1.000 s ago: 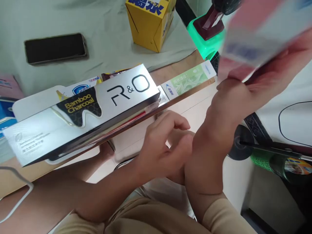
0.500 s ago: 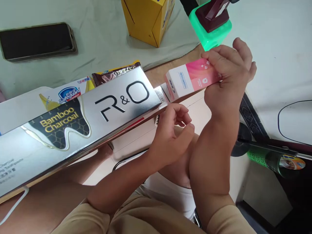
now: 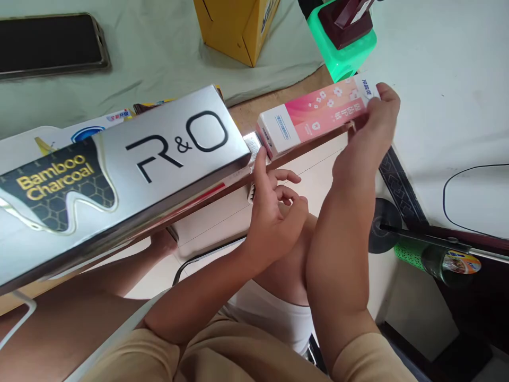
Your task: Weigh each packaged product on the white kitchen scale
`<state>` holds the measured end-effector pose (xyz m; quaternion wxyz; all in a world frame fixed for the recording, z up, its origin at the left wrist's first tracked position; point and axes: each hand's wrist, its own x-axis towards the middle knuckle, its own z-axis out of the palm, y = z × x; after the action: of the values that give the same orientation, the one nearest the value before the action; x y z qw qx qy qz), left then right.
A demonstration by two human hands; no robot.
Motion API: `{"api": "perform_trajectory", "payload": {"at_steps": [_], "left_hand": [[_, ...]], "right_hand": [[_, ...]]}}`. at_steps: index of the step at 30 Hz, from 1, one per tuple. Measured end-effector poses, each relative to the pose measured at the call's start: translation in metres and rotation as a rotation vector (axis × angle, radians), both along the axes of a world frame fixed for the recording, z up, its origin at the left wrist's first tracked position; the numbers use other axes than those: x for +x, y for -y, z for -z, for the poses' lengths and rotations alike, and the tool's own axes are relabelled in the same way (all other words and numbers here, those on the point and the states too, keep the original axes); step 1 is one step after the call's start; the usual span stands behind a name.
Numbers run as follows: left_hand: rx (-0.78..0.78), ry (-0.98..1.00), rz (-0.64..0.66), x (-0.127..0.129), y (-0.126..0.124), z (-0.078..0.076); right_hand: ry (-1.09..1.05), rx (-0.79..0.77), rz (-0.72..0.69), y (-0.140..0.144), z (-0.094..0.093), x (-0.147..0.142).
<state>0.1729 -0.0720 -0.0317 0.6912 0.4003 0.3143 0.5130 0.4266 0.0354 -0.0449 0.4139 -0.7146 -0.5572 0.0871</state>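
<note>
Fingers [image 3: 392, 94] of the right hand [image 3: 366, 130] at the far end of the pink box [image 3: 324, 114]

Slid outward since half a second ago, baring more of the printed face, and closed lightly on that end. Stretched the left hand's [image 3: 272, 212] index up to the near end, touching or almost; otherwise loosely open, holding nothing. Brought the box over the wooden edge [image 3: 284, 96], just beside the silver box [image 3: 175, 143], hiding the green box visible earlier. Looks like steadying, not carrying.
</note>
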Motion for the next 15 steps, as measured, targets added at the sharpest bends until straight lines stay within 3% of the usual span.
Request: {"api": "perform_trajectory", "payload": {"at_steps": [2, 9, 13, 15], "left_hand": [[-0.022, -0.001, 0.001, 0.003, -0.001, 0.002], [-0.012, -0.040, -0.010, 0.006, -0.002, 0.004], [0.011, -0.050, -0.016, 0.008, -0.001, 0.006], [0.037, -0.051, -0.028, 0.008, 0.001, 0.006]], "right_hand": [[-0.115, -0.011, 0.111, -0.011, 0.005, -0.001], [-0.169, -0.051, 0.205, -0.028, 0.005, -0.009], [-0.162, -0.059, 0.178, -0.030, 0.013, -0.006], [-0.096, -0.045, 0.101, -0.030, 0.015, -0.003]]}}
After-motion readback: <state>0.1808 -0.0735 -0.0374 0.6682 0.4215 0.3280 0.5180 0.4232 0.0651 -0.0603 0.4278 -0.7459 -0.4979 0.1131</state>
